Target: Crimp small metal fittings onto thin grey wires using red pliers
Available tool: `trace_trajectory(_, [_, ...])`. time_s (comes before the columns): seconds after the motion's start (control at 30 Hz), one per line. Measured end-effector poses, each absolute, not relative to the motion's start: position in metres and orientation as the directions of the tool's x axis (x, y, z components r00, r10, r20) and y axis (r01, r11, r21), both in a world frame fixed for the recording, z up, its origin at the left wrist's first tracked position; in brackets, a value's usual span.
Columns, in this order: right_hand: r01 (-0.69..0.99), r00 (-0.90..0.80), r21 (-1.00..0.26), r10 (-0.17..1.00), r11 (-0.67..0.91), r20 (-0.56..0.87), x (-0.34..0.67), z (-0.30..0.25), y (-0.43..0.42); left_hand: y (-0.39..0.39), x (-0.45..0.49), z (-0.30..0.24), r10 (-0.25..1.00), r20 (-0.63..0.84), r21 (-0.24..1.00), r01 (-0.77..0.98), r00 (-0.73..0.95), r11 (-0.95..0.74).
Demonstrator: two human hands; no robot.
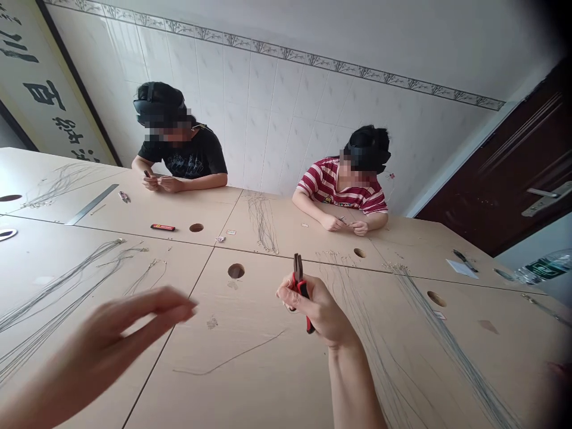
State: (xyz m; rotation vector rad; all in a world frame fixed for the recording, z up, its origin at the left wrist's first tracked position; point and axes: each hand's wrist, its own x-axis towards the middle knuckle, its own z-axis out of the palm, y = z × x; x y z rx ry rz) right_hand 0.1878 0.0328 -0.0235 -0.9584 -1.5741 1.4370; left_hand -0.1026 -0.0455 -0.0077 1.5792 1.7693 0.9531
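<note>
My right hand (315, 304) is wrapped round a pair of pliers (298, 271) with red and black handles, jaws pointing up and away from me. Below and left of that fist runs a thin grey cord (232, 360); whether its upper end reaches my fingers I cannot tell. To the left, my left hand (147, 316) is raised over the table, slightly blurred. Its thumb and fingertips come together in a pinch, and anything between them is too small to see.
Bundles of thin cords lie left (80, 271) and right (442, 333) on the joined table (250, 399). A round hole (236, 271) is cut beyond my hands. Across sit two people (192, 158) (344, 185) handling small things. A red marker (163, 227), metal ruler (93, 204) and plastic bottle (547, 266) lie farther off.
</note>
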Motion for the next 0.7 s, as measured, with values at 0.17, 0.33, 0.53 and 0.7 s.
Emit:
trace_trajectory(0.17, [-0.011, -0.518, -1.0, 0.855, 0.027, 0.029, 0.19, -0.016, 0.029, 0.02, -0.015, 0.011, 0.929, 0.256, 0.865, 0.367, 0.267, -0.343])
trace_trajectory(0.33, [-0.019, -0.497, -1.0, 0.868, 0.004, 0.013, 0.194, -0.017, 0.031, 0.041, 0.009, 0.007, 0.857, 0.176, 0.946, 0.157, 0.485, -0.283])
trace_trajectory(0.53, [-0.018, -0.53, -0.999, 0.847, 0.042, 0.045, 0.187, -0.014, 0.042, 0.051, 0.0, 0.006, 0.873, 0.214, 0.948, 0.121, 0.439, -0.294])
trace_trajectory(0.7, [0.004, -0.561, -0.999, 0.827, 0.042, 0.032, 0.178, -0.009, 0.05, 0.054, -0.01, 0.009, 0.877, 0.202, 0.936, 0.177, 0.435, -0.304])
